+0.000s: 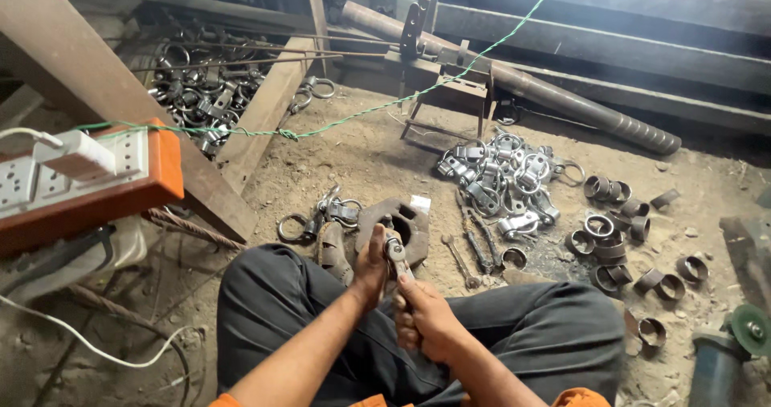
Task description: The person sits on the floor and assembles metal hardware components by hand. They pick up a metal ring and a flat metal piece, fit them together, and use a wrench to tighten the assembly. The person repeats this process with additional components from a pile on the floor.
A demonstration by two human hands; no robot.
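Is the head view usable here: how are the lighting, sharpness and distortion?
Head view: soft daylight on the sandy floor, no harsh glare; top beams fall into dark shadow; hands and the small shiny metal clamp look fairly sharp; wide-angle bending shows at the edges, as on the orange-edged white socket board.

we are seeing the angle grinder [727, 351] being cut off at the frame's lower right edge; the right hand [422, 319] is hiding the tool's handle.

Small grey metal clamp piece [395, 254], upright, held above lap; lower end hidden.
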